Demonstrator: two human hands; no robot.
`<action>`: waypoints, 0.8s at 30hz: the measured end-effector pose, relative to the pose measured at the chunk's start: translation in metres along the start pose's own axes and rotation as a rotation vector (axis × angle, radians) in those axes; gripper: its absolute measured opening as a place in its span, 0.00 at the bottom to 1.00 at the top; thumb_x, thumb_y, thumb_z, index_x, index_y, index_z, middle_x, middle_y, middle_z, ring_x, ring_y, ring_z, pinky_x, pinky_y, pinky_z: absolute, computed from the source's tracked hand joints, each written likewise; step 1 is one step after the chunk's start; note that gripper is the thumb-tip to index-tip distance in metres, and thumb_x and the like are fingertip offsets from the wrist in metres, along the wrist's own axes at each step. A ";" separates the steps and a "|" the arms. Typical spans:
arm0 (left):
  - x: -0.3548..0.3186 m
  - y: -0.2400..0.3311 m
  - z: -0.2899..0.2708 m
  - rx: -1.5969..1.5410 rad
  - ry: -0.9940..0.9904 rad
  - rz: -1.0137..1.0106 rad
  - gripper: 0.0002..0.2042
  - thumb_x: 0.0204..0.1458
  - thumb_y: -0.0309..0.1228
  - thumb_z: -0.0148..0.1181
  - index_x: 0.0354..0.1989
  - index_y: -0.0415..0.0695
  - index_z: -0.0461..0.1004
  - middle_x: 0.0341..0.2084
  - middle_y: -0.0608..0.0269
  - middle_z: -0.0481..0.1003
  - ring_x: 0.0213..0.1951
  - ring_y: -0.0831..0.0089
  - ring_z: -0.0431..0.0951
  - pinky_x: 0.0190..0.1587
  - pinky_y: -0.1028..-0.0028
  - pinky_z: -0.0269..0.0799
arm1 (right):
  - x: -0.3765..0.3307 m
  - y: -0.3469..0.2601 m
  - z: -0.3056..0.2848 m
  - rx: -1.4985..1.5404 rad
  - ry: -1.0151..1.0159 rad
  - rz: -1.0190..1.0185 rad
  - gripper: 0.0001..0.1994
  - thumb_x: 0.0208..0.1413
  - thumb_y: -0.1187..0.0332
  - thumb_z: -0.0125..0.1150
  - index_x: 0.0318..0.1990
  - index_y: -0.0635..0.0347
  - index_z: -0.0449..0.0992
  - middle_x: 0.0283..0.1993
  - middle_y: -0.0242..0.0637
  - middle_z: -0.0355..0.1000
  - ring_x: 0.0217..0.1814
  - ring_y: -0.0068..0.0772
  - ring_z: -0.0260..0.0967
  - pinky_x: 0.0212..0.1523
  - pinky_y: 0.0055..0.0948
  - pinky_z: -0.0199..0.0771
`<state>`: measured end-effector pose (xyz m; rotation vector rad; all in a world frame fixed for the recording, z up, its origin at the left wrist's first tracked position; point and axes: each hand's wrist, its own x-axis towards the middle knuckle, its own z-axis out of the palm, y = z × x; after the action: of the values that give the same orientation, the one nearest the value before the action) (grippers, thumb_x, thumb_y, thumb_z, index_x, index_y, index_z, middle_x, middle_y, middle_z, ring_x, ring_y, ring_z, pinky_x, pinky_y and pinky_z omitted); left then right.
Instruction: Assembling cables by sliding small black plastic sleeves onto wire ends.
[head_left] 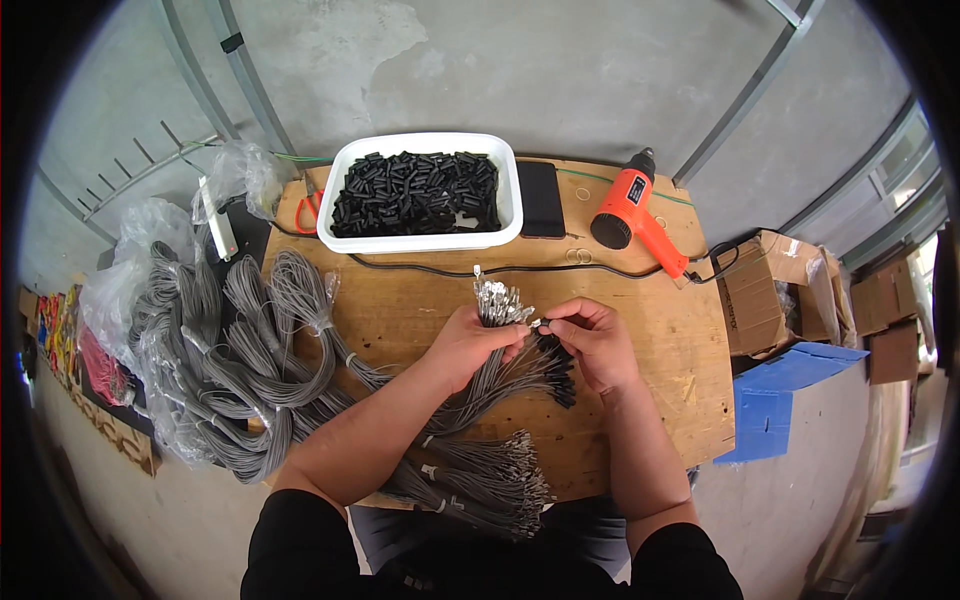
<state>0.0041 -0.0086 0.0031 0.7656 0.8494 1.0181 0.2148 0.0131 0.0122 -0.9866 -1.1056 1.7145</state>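
Note:
My left hand [468,346] is closed around a grey cable, its silvery end between thumb and forefinger. Beside its fingers rises a bunch of silvery cable ends [498,303] from a grey bundle. Close by, my right hand [594,343] pinches a small black sleeve [543,325] at the tip of that cable; how far the sleeve covers the tip cannot be made out. Below the right hand, cable ends with black sleeves [560,378] fan out on the wooden table [660,372]. Another grey cable bundle [480,482] with bare silvery ends lies near the front edge.
A white tub [420,242] full of black sleeves stands at the back, beside a black flat case [542,200]. An orange heat gun [630,207] lies right of it, and its black cord [520,268] crosses the table. Coiled grey cables [215,350] heap at left; a cardboard box [750,300] stands right.

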 end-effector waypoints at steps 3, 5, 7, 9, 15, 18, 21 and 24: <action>0.000 0.000 -0.001 0.012 -0.014 0.015 0.04 0.55 0.25 0.64 0.34 0.37 0.76 0.25 0.65 0.75 0.26 0.78 0.73 0.29 0.76 0.68 | 0.000 0.000 0.001 -0.045 0.014 -0.031 0.06 0.59 0.77 0.63 0.43 0.63 0.79 0.35 0.31 0.79 0.27 0.11 0.61 0.26 0.14 0.58; 0.001 -0.002 -0.002 0.021 -0.022 0.026 0.04 0.55 0.25 0.64 0.33 0.37 0.76 0.24 0.66 0.74 0.26 0.78 0.73 0.29 0.76 0.68 | -0.001 -0.002 0.003 -0.065 0.020 -0.054 0.06 0.59 0.77 0.64 0.43 0.63 0.79 0.35 0.31 0.79 0.27 0.11 0.61 0.27 0.15 0.59; 0.000 -0.002 -0.003 0.030 -0.030 0.037 0.04 0.55 0.25 0.64 0.32 0.38 0.76 0.23 0.66 0.74 0.25 0.78 0.73 0.29 0.76 0.67 | -0.003 -0.003 0.006 -0.093 0.064 -0.077 0.05 0.59 0.77 0.64 0.42 0.63 0.80 0.34 0.29 0.79 0.27 0.11 0.61 0.28 0.15 0.60; 0.000 -0.002 -0.002 0.040 -0.032 0.049 0.05 0.54 0.25 0.64 0.30 0.38 0.75 0.22 0.67 0.74 0.24 0.79 0.72 0.29 0.76 0.66 | -0.003 -0.002 0.006 -0.100 0.070 -0.088 0.05 0.59 0.76 0.64 0.42 0.63 0.80 0.34 0.29 0.79 0.27 0.11 0.60 0.28 0.15 0.60; -0.001 0.000 0.000 0.082 -0.047 0.072 0.05 0.55 0.24 0.63 0.29 0.38 0.75 0.21 0.67 0.73 0.24 0.79 0.71 0.28 0.76 0.65 | -0.001 0.001 0.006 -0.107 0.079 -0.104 0.04 0.58 0.76 0.65 0.40 0.64 0.80 0.32 0.29 0.78 0.26 0.12 0.60 0.27 0.15 0.60; 0.000 -0.001 -0.001 0.102 -0.043 0.079 0.05 0.55 0.24 0.63 0.28 0.38 0.75 0.21 0.68 0.73 0.24 0.80 0.71 0.28 0.76 0.65 | -0.001 0.000 0.007 -0.114 0.074 -0.103 0.04 0.58 0.75 0.65 0.40 0.64 0.80 0.31 0.29 0.78 0.26 0.11 0.60 0.27 0.15 0.60; 0.000 -0.001 0.000 0.108 -0.031 0.060 0.05 0.56 0.24 0.63 0.29 0.38 0.75 0.21 0.68 0.73 0.24 0.80 0.71 0.28 0.76 0.65 | -0.002 0.001 0.007 -0.123 0.066 -0.108 0.03 0.58 0.75 0.65 0.39 0.63 0.80 0.31 0.29 0.79 0.26 0.11 0.61 0.27 0.15 0.60; 0.000 0.000 0.000 0.115 -0.041 0.061 0.06 0.56 0.24 0.63 0.29 0.38 0.75 0.22 0.67 0.74 0.24 0.80 0.71 0.28 0.76 0.66 | -0.001 0.001 0.007 -0.124 0.060 -0.104 0.03 0.58 0.75 0.65 0.39 0.63 0.80 0.31 0.30 0.79 0.26 0.11 0.61 0.27 0.15 0.60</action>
<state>0.0043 -0.0087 0.0034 0.9121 0.8591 1.0100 0.2089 0.0096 0.0134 -1.0316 -1.2141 1.5385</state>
